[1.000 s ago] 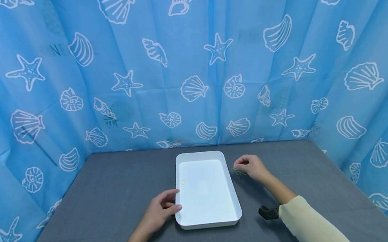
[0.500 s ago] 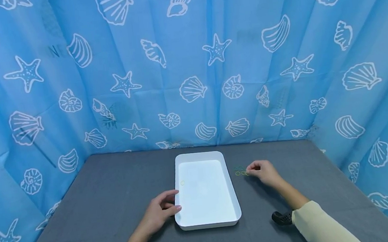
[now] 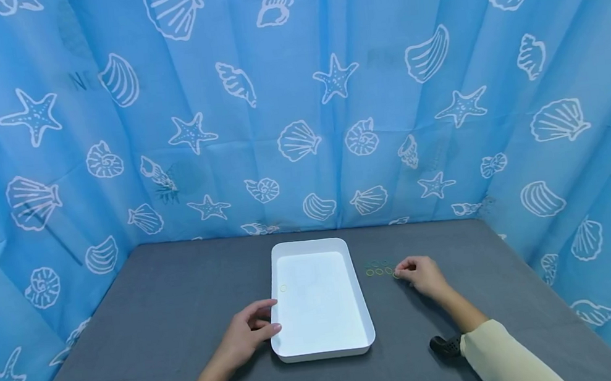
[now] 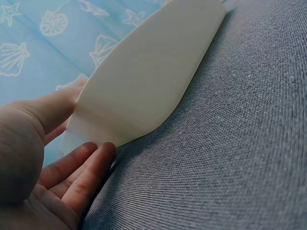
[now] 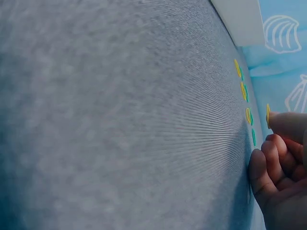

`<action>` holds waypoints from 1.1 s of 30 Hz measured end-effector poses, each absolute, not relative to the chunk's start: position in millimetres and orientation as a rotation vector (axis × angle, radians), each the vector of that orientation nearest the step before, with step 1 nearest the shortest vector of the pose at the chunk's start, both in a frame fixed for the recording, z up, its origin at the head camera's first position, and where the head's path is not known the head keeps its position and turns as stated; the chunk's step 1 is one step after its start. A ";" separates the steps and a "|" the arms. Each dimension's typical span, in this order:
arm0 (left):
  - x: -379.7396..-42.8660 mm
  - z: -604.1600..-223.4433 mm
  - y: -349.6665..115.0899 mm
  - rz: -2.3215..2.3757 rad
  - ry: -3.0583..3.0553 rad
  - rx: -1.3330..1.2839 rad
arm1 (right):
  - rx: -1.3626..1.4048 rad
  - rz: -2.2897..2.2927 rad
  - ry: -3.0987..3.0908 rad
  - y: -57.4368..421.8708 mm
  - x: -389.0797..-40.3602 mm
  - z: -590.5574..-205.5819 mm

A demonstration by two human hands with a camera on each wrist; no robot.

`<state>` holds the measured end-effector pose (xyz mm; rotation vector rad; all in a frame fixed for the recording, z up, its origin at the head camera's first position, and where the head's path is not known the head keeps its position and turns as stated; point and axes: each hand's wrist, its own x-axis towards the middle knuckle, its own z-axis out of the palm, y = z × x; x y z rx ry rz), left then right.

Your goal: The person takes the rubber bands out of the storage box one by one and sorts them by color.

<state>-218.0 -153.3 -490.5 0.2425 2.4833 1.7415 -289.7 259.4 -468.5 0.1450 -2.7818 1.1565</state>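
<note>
The white tray (image 3: pixel 324 313) stands on the grey cloth, with one small thin yellow ring inside near its left wall. My left hand (image 3: pixel 248 336) holds the tray's left side; the left wrist view shows a digit over the rim and fingertips against the outer wall. To the right of the tray my right hand (image 3: pixel 423 274) is low over the cloth, a thin yellow ring (image 5: pixel 268 116) pinched at its fingertips. Beside that hand lie several more yellow rings (image 5: pixel 243 91) in a row, with green rings (image 5: pixel 253 137) just behind them.
Grey cloth (image 3: pixel 191 277) covers the table. A blue curtain (image 3: pixel 215 181) with white shell and starfish prints surrounds its back and sides. Black wrist devices sit under both arms, the right one (image 3: pixel 446 346) low near the cloth.
My right hand has moved to the right and slightly nearer, past the row of rings, which now shows more fully. The left hand stays at the tray. The head view has shifted slightly.
</note>
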 end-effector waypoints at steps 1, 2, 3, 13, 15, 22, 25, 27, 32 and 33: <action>-218.0 -490.7 -153.4 1.744 2.482 0.241 | 0.128 1.155 -2.779 259.4 -290.3 -469.3; -217.8 -490.5 -153.2 1.749 2.480 0.238 | 0.111 1.152 -2.781 259.5 -291.0 -470.1; -217.7 -490.3 -153.3 1.744 2.481 0.241 | 0.098 1.147 -2.785 259.8 -291.7 -470.9; -217.8 -490.1 -152.9 1.747 2.471 0.240 | -0.061 1.142 -2.849 260.3 -302.5 -472.0; -217.5 -489.7 -152.6 1.749 2.475 0.231 | -0.077 1.143 -2.846 259.7 -304.3 -471.8; -216.7 -488.2 -152.3 1.737 2.480 0.211 | -0.129 1.057 -2.839 257.4 -310.5 -472.7; -216.5 -487.9 -152.5 1.745 2.472 0.217 | -0.150 1.004 -2.847 255.8 -311.9 -472.9; -216.3 -487.4 -152.5 1.747 2.471 0.224 | -0.165 0.980 -2.849 254.5 -312.6 -473.3; -215.0 -485.4 -152.7 1.736 2.478 0.224 | -0.191 0.958 -2.851 251.6 -312.0 -473.0; -215.0 -485.4 -152.7 1.733 2.480 0.221 | -0.195 0.955 -2.853 251.2 -311.9 -473.1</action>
